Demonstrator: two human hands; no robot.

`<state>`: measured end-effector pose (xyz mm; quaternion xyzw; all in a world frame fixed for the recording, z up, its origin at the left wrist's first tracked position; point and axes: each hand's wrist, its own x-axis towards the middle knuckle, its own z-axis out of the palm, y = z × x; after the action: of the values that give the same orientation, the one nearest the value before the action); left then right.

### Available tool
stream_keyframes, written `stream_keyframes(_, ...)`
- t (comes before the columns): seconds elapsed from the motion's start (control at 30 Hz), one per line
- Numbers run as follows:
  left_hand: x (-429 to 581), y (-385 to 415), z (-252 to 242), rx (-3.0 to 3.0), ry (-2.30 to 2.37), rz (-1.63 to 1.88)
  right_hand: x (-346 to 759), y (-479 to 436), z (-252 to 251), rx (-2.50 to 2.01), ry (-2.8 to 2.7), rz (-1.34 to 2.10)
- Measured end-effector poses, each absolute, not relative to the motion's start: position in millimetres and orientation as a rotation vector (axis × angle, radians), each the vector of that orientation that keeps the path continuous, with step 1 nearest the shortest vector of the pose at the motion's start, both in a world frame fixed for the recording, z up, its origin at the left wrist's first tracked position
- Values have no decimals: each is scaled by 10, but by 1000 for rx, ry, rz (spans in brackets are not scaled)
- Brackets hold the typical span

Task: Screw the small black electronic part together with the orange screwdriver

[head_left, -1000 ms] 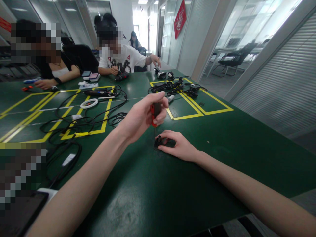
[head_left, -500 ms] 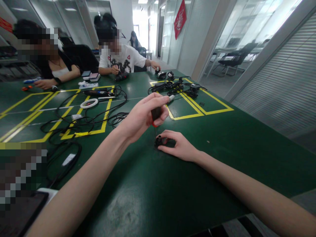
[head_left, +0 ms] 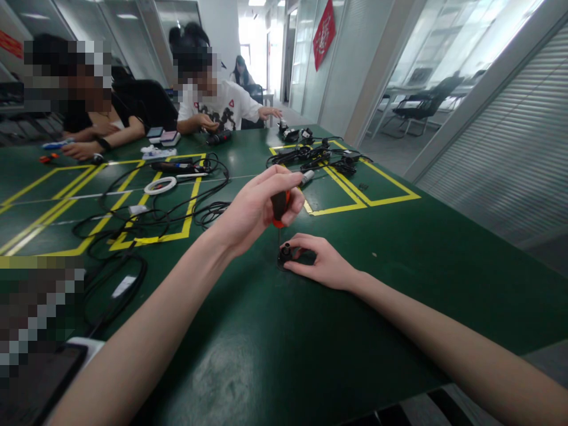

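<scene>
My left hand (head_left: 261, 204) is closed around the black and red handle of a screwdriver (head_left: 279, 210), held upright. Its thin shaft points down to a small black part (head_left: 284, 254) on the green table (head_left: 248, 313). Whether the tip sits in a screw is too small to see. My right hand (head_left: 319, 260) pinches that part from the right, thumb on the near side and fingers on the far side. A short black tube stands up from the part. Just beyond my left hand lies a light grey cylindrical thing (head_left: 307, 177).
Black cables (head_left: 155, 213) lie looped at the left, around a white ring (head_left: 160, 186). More black cables and adapters (head_left: 315, 155) lie at the far side within yellow tape (head_left: 341, 209). Two people sit across the table. A dark-screened device (head_left: 48, 378) is at the near left.
The screwdriver handle has turned in my left hand, showing more red. My right hand and the black part stay put. Across the table, a person's hand has opened above the black objects.
</scene>
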<state>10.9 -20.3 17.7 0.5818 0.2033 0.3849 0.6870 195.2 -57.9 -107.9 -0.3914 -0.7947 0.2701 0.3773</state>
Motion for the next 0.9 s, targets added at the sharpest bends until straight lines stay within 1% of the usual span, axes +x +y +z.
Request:
stream_keyframes(0.2, 115, -186, 202, 1281, 441, 823, 1947, -580, -1075, -990, -2029, 692)
stream_keyframes(0.4, 120, -200, 181, 1269, 487, 875, 1943, -576, -1073, -990, -2032, 691)
stream_keyframes(0.73, 109, -184, 195, 1275, 431, 820, 1948, -583, -1068, -992, -2035, 698)
stream_keyframes(0.9, 126, -203, 182, 1242, 471, 880, 1939, -581, -1070, -993, -2031, 702)
